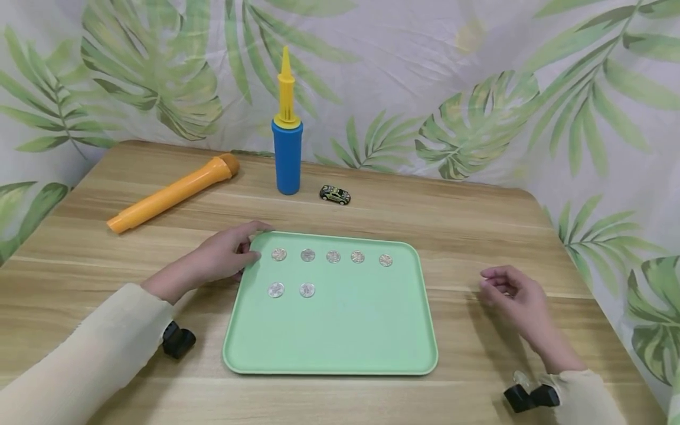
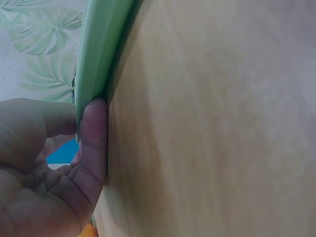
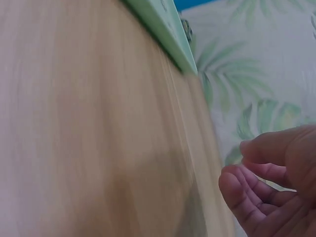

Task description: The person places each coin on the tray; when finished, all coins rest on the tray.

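Pinching tray (image 1: 329, 360) rim at ten o'clock with left hand (image 1: 223, 257), thumb under; right hand (image 1: 517, 298) loosely curled, empty, at three o'clock. Best kept level, coins (image 1: 332, 257) undisturbed.

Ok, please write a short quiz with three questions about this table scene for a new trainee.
1. How many coins lie on the green tray?
2. True or false: the right hand touches the tray.
3. Which hand holds the tray's corner? A left hand, B right hand.

Key: 1. Seven, five in the far row and two nearer. 2. False, it is beside the tray, apart from it. 3. A.
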